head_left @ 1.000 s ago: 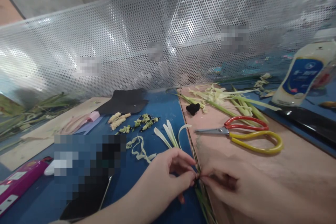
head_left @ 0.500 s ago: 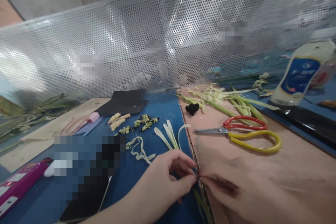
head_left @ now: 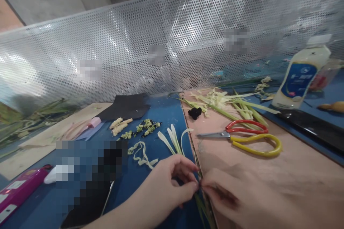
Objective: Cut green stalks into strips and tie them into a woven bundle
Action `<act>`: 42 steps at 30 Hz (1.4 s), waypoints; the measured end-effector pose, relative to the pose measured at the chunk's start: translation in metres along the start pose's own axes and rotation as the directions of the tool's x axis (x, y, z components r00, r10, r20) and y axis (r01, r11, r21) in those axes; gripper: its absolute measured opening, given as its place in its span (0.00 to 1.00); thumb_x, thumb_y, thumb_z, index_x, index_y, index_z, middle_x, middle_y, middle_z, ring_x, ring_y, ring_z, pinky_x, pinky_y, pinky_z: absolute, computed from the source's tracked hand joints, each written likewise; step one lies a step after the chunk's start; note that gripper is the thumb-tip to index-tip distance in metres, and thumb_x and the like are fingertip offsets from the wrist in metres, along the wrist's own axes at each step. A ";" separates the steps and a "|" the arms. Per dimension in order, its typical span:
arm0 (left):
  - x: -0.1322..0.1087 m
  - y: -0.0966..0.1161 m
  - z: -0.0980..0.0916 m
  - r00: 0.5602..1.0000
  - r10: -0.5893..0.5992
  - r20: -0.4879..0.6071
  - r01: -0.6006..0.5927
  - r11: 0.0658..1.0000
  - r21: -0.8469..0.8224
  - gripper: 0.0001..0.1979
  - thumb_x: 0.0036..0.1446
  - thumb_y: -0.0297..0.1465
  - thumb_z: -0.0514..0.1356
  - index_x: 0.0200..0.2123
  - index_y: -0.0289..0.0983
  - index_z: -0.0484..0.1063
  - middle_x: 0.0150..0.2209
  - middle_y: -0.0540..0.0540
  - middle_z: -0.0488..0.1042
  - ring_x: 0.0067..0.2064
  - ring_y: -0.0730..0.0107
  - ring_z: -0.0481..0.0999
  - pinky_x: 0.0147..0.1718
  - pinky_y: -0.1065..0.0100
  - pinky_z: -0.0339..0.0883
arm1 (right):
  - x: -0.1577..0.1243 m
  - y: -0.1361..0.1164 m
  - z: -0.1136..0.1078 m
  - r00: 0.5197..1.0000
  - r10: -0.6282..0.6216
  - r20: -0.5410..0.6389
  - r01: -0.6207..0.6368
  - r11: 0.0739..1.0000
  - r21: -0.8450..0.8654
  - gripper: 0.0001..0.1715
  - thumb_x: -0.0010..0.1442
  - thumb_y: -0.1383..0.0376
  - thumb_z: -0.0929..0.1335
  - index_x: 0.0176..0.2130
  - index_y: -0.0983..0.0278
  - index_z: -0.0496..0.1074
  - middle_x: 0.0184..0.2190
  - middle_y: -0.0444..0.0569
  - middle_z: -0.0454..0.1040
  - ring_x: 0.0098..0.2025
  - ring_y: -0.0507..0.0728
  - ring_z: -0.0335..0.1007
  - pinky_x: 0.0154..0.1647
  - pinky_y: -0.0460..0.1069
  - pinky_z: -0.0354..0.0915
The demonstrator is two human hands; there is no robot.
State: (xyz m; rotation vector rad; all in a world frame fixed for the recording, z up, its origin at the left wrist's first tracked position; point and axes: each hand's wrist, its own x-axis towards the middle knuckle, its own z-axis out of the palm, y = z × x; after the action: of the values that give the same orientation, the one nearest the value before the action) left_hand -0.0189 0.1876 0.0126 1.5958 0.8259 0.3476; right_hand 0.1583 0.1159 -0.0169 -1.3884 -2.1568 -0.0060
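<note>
My left hand and my right hand meet at the near edge of the table, fingertips pinched together on thin green leaf strips that fan up and away from them. Both hands are closed on the strips where the blue mat meets the pink board. More green stems run down out of view below the fingers. Scissors with one red and one yellow handle lie on the pink board, beyond my right hand.
Small woven leaf pieces, a curled strip and a black sheet lie on the blue mat. A heap of leaves, a black lump and a white bottle stand at the right. A perforated metal screen closes the back.
Both hands stay pinched on the strips and have shifted slightly. The view has tilted a little, so everything sits slightly lower and to the left.
</note>
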 end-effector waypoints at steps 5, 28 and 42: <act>-0.001 0.002 0.000 1.000 0.005 0.014 -0.005 1.000 -0.003 0.13 0.50 0.29 0.58 0.41 0.34 0.65 0.31 0.50 0.68 0.28 0.77 0.66 0.21 0.77 0.63 | 0.001 -0.001 0.001 0.999 -0.046 0.019 0.047 0.999 -0.017 0.13 0.57 0.70 0.58 0.24 0.62 0.64 0.18 0.42 0.67 0.17 0.49 0.57 0.19 0.46 0.47; -0.005 0.010 0.001 0.998 -0.034 0.051 0.032 0.999 0.035 0.11 0.53 0.25 0.54 0.41 0.35 0.62 0.33 0.50 0.64 0.29 0.77 0.65 0.28 0.72 0.64 | 0.016 0.007 -0.006 0.936 0.182 0.301 -0.273 0.916 0.295 0.10 0.56 0.66 0.62 0.24 0.64 0.65 0.18 0.38 0.56 0.20 0.46 0.50 0.20 0.42 0.49; -0.007 0.012 0.003 0.998 -0.043 0.036 0.041 0.997 0.061 0.10 0.53 0.23 0.53 0.41 0.35 0.62 0.33 0.51 0.64 0.27 0.79 0.64 0.27 0.72 0.63 | 0.018 0.010 -0.003 0.918 0.162 0.362 -0.318 0.846 0.427 0.11 0.56 0.62 0.63 0.28 0.63 0.72 0.19 0.40 0.62 0.21 0.48 0.54 0.20 0.42 0.52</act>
State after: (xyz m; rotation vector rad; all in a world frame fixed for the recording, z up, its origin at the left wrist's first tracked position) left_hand -0.0186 0.1808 0.0247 1.6334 0.8468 0.2649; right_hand 0.1623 0.1348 -0.0094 -1.4121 -2.0046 0.8478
